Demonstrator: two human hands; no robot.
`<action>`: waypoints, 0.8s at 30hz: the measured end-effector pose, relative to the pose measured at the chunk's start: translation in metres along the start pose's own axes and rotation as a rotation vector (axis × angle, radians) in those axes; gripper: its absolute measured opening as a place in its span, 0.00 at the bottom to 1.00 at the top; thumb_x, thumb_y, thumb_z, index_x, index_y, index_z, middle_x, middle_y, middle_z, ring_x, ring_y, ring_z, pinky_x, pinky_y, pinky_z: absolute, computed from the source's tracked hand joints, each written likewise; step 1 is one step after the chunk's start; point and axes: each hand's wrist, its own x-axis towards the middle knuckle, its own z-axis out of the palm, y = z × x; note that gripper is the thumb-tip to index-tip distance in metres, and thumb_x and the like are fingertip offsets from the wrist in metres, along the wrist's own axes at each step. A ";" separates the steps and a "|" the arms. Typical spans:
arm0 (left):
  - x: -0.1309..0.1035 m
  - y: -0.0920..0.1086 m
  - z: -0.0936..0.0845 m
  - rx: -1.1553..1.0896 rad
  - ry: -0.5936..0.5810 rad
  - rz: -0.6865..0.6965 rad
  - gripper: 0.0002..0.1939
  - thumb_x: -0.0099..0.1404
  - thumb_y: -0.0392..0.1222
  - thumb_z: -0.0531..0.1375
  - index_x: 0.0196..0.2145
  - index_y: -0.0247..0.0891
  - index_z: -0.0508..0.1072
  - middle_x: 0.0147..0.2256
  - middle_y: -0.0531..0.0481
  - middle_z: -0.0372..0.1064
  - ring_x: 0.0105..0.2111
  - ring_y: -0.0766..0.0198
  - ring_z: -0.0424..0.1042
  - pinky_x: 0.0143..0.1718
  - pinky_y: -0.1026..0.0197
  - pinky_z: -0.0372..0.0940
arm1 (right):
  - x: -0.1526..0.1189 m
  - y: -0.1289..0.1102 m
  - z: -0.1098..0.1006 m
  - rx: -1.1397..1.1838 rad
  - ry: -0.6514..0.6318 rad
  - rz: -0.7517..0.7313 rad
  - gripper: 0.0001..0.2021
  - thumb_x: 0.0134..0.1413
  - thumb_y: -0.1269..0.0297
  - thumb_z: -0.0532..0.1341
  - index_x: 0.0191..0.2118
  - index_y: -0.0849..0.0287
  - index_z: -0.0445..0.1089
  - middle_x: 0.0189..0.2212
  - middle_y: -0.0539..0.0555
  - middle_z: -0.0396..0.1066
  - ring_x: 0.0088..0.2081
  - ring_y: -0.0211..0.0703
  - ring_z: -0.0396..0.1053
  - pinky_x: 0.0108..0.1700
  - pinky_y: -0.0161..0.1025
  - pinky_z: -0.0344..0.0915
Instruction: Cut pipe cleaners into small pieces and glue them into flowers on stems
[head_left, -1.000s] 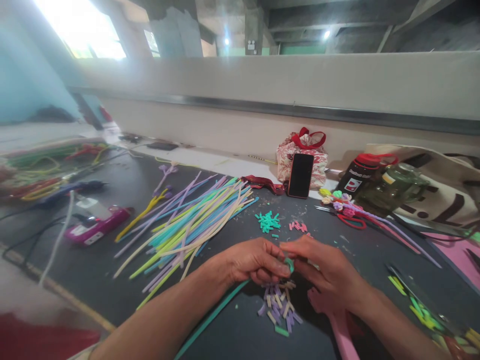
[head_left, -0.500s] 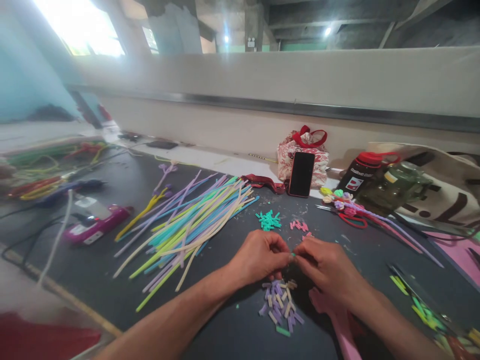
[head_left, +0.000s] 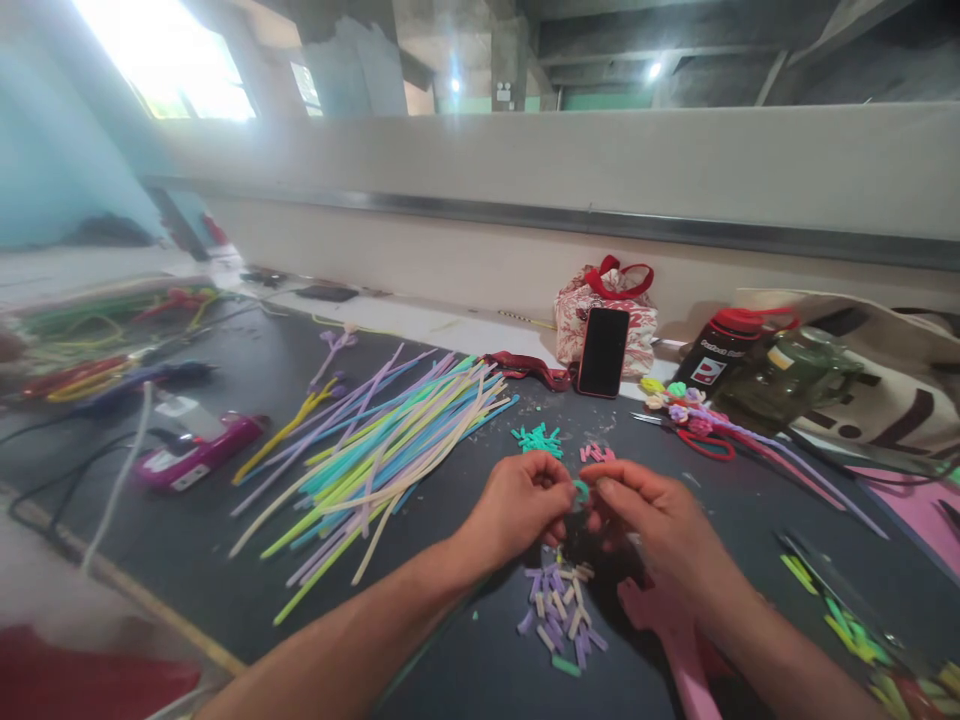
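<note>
My left hand (head_left: 525, 500) pinches a teal pipe cleaner (head_left: 581, 490), whose small bent loop shows between my fingertips. My right hand (head_left: 645, 505) has its fingers closed at the other side of that loop. Just below my hands lies a pile of short cut lilac and cream pipe cleaner pieces (head_left: 559, 605), with one green piece at its near edge. Beyond my fingers are a heap of teal cut pieces (head_left: 538, 440) and a few pink cut pieces (head_left: 598, 454). A pink tool handle (head_left: 667, 630) lies partly under my right forearm.
Long pastel pipe cleaners (head_left: 382, 450) spread across the left. A purple glue gun (head_left: 199, 455) lies farther left. A phone (head_left: 602, 352) leans on a patterned bag (head_left: 577, 285). Red-handled scissors (head_left: 705, 445), pipe cleaner flowers (head_left: 688, 405) and a bottle (head_left: 720, 350) are at right.
The teal pipe cleaner's tip, barely visible before, now shows as a bent loop between my fingers. My hands have shifted slightly, and the right hand's fingers have rolled.
</note>
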 end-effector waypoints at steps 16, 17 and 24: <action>0.001 -0.004 0.001 -0.009 -0.044 -0.056 0.09 0.52 0.44 0.59 0.26 0.35 0.64 0.13 0.59 0.60 0.12 0.73 0.61 0.14 0.70 0.58 | 0.002 0.003 0.000 -0.211 0.007 -0.076 0.09 0.48 0.63 0.56 0.30 0.59 0.73 0.18 0.47 0.69 0.21 0.36 0.64 0.23 0.30 0.59; 0.001 -0.004 0.000 -0.016 -0.067 -0.063 0.09 0.52 0.44 0.59 0.26 0.35 0.64 0.14 0.58 0.61 0.13 0.72 0.62 0.14 0.70 0.58 | 0.002 0.002 0.000 -0.268 0.034 -0.115 0.09 0.47 0.64 0.56 0.28 0.59 0.73 0.19 0.48 0.69 0.22 0.36 0.64 0.24 0.31 0.59; -0.001 0.003 -0.004 -0.118 -0.218 -0.176 0.07 0.50 0.40 0.59 0.24 0.35 0.63 0.16 0.57 0.64 0.10 0.73 0.61 0.11 0.71 0.55 | 0.004 -0.002 -0.010 -0.400 0.190 -0.144 0.06 0.39 0.70 0.55 0.22 0.59 0.70 0.15 0.45 0.63 0.19 0.34 0.58 0.20 0.29 0.53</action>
